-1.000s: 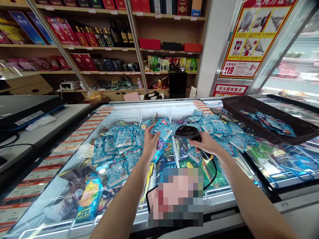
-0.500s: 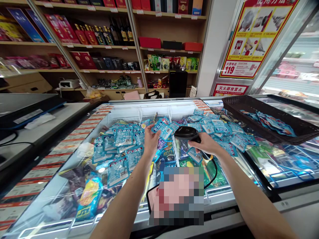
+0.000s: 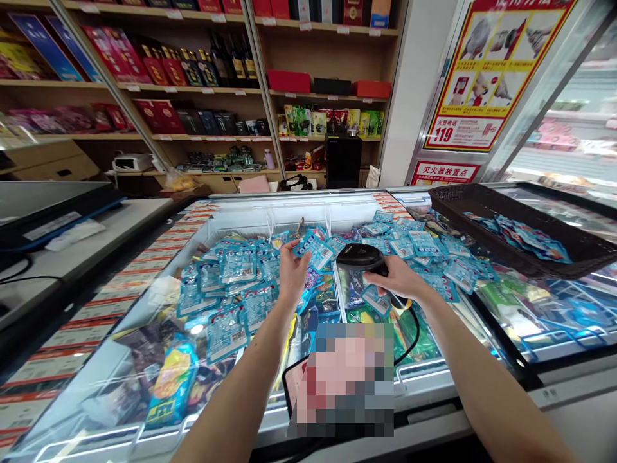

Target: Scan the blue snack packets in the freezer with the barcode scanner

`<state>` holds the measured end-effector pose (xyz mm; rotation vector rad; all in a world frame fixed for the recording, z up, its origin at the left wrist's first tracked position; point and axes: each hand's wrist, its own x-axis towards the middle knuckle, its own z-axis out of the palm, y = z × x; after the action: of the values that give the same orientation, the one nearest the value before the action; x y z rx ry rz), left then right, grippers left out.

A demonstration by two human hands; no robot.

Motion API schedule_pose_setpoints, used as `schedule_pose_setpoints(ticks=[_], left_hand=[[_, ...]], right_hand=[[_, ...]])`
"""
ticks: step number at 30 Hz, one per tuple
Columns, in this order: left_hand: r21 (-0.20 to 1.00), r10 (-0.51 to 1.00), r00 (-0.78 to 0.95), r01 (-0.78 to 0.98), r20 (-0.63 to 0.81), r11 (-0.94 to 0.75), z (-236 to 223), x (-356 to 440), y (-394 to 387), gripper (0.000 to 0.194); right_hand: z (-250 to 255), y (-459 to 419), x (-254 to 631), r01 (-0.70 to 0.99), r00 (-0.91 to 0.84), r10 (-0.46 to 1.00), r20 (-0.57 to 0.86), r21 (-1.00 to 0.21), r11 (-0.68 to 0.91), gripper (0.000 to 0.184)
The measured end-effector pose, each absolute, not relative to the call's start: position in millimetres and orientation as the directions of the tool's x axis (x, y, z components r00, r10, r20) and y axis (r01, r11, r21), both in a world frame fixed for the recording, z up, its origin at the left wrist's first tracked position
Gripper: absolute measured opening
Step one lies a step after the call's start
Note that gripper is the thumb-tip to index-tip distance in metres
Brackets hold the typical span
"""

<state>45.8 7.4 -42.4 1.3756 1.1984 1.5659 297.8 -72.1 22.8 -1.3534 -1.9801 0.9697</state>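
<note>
Left hand (image 3: 292,273): fingers (image 3: 295,247) pinch the edge of a flat blue foil sachet (image 3: 313,253), held up just beside the scanner. Right hand (image 3: 399,278): clamped round the grip of a black corded handheld barcode scanner (image 3: 360,257), domed head facing the sachet. Beneath both, a glass-lidded chest freezer (image 3: 289,195) holds heaped blue sachets (image 3: 236,267) among mixed packets. Far right, a dark woven plastic basket (image 3: 482,215) contains further blue sachets (image 3: 518,236).
</note>
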Motion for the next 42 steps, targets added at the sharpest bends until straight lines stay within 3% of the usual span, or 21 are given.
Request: schedule_pose_setpoints(ticks=[5, 9, 11, 14, 18, 20, 24, 35, 42], left_hand=[[0.901, 0.914, -0.139, 0.277, 0.38, -0.333, -28, 41, 4, 0.042], [0.68, 0.84, -0.13, 0.658, 0.526, -0.324, -4, 10, 6, 0.045], [0.586, 0.822, -0.164, 0.776, 0.546, -0.235, 6, -12, 7, 0.051], [0.495, 0.841, -0.286, 0.868, 0.46, 0.024, 12, -38, 1, 0.054], [0.309, 0.782, -0.316, 0.936, 0.538, 0.166, 7, -40, -14, 0.048], [0.226, 0.785, -0.214, 0.969, 0.581, 0.097, 1, -28, -18, 0.048], [0.098, 0.873, 0.009, 0.993, 0.487, -0.065, -12, -8, -18, 0.052], [0.001, 0.921, 0.07, 0.997, 0.383, -0.076, -19, -26, -8, 0.052], [-0.008, 0.901, 0.075, 0.997, 0.427, -0.079, -19, -41, -4, 0.049]], right_hand=[[21, -71, 298, 0.541, -0.351, 0.936, 0.033, -0.808, 0.231, 0.034], [22, -71, 297, 0.549, -0.348, 0.936, 0.047, -0.8, 0.244, 0.031], [22, -71, 297, 0.555, -0.342, 0.938, 0.048, -0.795, 0.243, 0.029], [21, -71, 297, 0.554, -0.341, 0.939, 0.037, -0.8, 0.232, 0.029], [19, -70, 296, 0.547, -0.343, 0.939, 0.04, -0.804, 0.234, 0.03], [18, -70, 296, 0.545, -0.346, 0.937, 0.043, -0.804, 0.238, 0.03], [16, -68, 298, 0.565, -0.332, 0.943, 0.024, -0.796, 0.219, 0.033], [11, -63, 306, 0.565, -0.31, 0.951, 0.01, -0.802, 0.193, 0.031], [12, -62, 310, 0.553, -0.304, 0.953, 0.004, -0.814, 0.179, 0.03]])
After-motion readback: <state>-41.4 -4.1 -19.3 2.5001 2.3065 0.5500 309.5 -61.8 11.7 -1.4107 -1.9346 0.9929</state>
